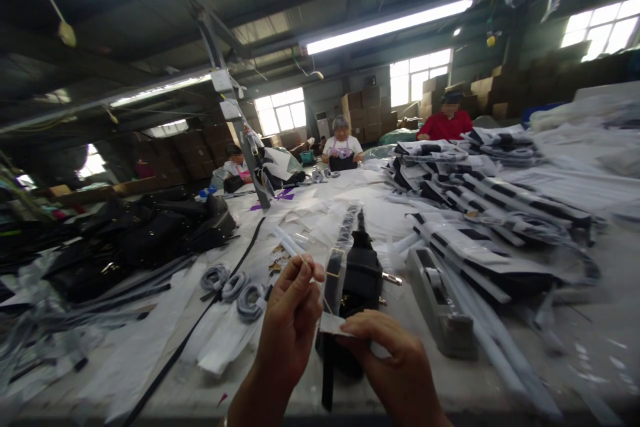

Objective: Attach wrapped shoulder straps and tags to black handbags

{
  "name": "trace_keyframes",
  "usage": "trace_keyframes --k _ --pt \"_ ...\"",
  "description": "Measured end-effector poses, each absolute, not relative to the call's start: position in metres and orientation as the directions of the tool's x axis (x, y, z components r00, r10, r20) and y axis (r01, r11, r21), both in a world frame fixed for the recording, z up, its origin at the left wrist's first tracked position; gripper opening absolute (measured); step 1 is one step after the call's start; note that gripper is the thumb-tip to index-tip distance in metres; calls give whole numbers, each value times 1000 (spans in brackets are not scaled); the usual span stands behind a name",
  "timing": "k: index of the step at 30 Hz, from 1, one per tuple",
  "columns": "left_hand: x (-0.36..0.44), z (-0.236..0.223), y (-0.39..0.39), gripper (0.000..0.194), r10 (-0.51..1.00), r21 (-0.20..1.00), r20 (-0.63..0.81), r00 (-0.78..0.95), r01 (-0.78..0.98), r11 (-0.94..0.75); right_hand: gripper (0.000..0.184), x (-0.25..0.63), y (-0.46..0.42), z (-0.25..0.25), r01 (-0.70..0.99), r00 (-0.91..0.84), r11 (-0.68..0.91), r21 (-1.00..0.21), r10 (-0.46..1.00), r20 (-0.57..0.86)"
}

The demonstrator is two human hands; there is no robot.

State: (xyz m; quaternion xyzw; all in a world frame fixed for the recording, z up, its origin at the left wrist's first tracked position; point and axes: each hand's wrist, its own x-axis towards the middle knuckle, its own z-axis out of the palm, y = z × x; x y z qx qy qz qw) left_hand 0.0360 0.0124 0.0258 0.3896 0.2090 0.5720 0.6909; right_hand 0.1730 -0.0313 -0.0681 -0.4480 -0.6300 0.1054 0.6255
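Note:
Over the table's front part, my left hand (295, 310) is closed, thumb against fingertips, pinching the upper end of a thin pale string (327, 303). The string runs down to a small white tag (333, 324), which my right hand (393, 350) grips between thumb and fingers. Just beyond and beneath both hands lies a black bag (363, 270) with gold-coloured metal fittings. A strap with a rectangular gold-coloured buckle (334, 271) is at its left side, partly under clear film. My hands cover the bag's near part.
A grey tape dispenser (445, 310) stands right of the bag. Wrapped black-and-white bundles (480, 247) pile up at right, black bags (145, 233) at left. Several grey coils (250, 300) and a long black strap (173, 360) lie left of my hands. Three people sit across the table.

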Motion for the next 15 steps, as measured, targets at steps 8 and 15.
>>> trace_keyframes --k 8,15 --pt "22 12 9 16 963 899 134 233 -437 -19 21 198 -38 -54 543 -213 723 -427 611 762" --pt "17 -25 -5 26 951 966 251 183 -113 -233 10 180 -41 -56 353 241 381 -854 845 477"
